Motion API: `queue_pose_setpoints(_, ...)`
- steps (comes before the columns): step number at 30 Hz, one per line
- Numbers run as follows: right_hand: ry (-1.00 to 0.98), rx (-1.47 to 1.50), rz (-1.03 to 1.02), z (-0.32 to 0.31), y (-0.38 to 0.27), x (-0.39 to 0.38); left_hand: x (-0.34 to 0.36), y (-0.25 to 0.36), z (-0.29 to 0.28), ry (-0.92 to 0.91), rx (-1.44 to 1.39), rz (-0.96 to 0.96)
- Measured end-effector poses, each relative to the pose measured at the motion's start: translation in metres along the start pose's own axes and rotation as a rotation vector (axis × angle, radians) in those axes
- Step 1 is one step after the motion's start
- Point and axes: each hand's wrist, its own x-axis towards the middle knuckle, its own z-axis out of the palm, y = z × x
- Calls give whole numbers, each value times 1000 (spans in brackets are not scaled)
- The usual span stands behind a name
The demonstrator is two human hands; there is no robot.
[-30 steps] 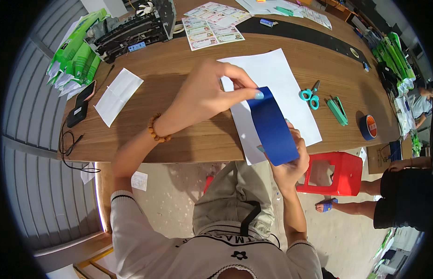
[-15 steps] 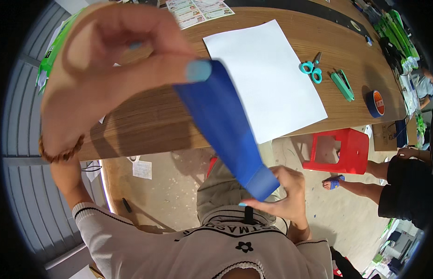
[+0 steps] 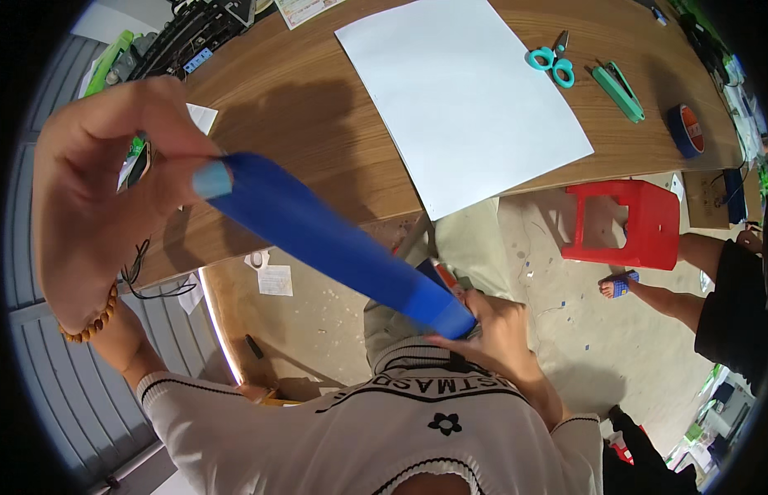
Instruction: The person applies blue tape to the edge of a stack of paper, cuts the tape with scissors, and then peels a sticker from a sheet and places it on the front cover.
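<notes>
My left hand (image 3: 120, 177) is raised off the desk's left front, pinching the end of a wide blue tape strip (image 3: 309, 235) between thumb and fingers. The strip runs down diagonally to a roll of blue tape (image 3: 446, 305) with an orange inner ring, gripped in my right hand (image 3: 495, 334) at my waist below the desk edge. Behind and above them, a large white paper sheet (image 3: 462, 99) lies on the wooden desk (image 3: 276, 115).
Teal scissors (image 3: 549, 64), a green stapler (image 3: 616, 89) and another blue roll (image 3: 685, 128) sit at the right. A black machine (image 3: 194, 33) is back left. A red stool (image 3: 623, 214) stands below. Another person's legs (image 3: 722, 305) are at the right.
My hands have moved apart, left hand leftward and right hand down toward my waist, drawing the blue strip longer. The white sheet and desk items appear higher in the picture.
</notes>
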Motion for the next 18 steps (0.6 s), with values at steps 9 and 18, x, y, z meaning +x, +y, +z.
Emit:
queue_pose_setpoints(9,-10,290,-434,12,32,-6,25,-52,0,170,-234,-178)
queue_pose_setpoints(18,43,363,-380,8,32,-9,55,-71,28,412,-166,150)
